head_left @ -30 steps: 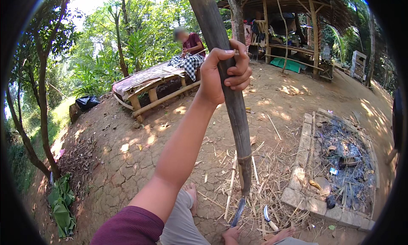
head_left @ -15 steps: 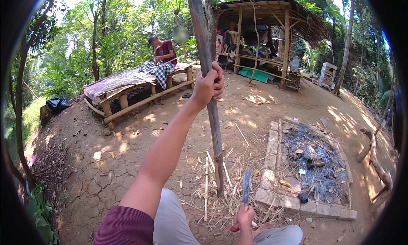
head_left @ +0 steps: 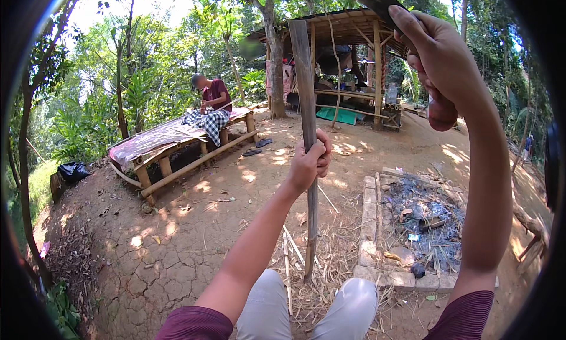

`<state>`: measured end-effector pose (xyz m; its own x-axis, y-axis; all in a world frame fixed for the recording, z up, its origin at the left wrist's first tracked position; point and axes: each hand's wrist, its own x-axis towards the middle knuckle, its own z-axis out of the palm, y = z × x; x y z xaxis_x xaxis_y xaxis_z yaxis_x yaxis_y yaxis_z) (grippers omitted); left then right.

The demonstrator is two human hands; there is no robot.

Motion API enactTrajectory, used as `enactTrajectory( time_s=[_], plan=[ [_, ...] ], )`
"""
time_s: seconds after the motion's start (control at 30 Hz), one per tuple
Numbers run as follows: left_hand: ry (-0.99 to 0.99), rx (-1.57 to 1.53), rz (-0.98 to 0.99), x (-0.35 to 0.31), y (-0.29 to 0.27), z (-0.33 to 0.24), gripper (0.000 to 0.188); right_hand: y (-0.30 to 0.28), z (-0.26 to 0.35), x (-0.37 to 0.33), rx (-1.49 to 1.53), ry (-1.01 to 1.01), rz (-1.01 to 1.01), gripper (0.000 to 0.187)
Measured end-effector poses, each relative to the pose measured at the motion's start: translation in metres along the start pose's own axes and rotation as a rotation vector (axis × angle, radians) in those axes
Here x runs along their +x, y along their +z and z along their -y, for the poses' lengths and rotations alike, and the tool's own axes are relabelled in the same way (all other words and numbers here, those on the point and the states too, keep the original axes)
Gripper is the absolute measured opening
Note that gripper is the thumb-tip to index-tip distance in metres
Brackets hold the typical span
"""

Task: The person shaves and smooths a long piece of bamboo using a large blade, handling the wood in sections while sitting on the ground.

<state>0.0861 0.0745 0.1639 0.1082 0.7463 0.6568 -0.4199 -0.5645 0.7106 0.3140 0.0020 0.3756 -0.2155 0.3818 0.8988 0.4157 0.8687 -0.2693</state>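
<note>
My left hand (head_left: 311,163) is wrapped round a long, weathered wooden pole (head_left: 304,75) at about mid-length. The pole stands nearly upright, its lower end on the ground among split strips and shavings (head_left: 295,299). High at the upper right, my right hand (head_left: 441,63) grips a machete (head_left: 380,3) by its reddish-brown handle. The dark blade points up and to the left, above the pole's top, and the picture's edge cuts off its tip. Blade and pole appear apart.
A fire pit (head_left: 424,222) bordered by bricks (head_left: 368,222) holds ash and charred scraps at right. A person (head_left: 215,98) sits on a bamboo platform (head_left: 159,137) at the far left. Behind are a tree trunk (head_left: 275,63) and a thatched bamboo shelter (head_left: 377,75).
My right hand has raised the machete from low by my knee to the upper right. The left hand still grips the pole, whose top now shows in view. My view has shifted slightly.
</note>
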Motion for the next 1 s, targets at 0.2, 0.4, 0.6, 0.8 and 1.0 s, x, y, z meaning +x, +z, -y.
enactTrajectory(
  time_s=[0.2,0.4,0.6,0.8,1.0],
  plan=[
    [-0.017,-0.003,0.008,-0.003,0.006,0.004,0.005,0.003,0.013,0.027,-0.285,-0.108,0.131,0.057],
    [0.0,-0.03,0.039,-0.006,0.008,0.005,0.005,0.001,0.009,0.032,-0.347,-0.085,0.251,0.058],
    [0.011,0.007,0.018,0.002,0.012,0.01,0.006,-0.001,0.006,0.039,-0.309,-0.047,0.283,0.047],
    [0.003,0.022,0.023,0.007,0.011,0.011,0.006,0.001,-0.002,0.042,-0.315,-0.025,0.302,0.046],
    [-0.037,0.045,0.043,0.013,0.009,0.017,0.009,0.005,-0.008,0.045,-0.367,-0.05,0.3,0.045]
  ],
)
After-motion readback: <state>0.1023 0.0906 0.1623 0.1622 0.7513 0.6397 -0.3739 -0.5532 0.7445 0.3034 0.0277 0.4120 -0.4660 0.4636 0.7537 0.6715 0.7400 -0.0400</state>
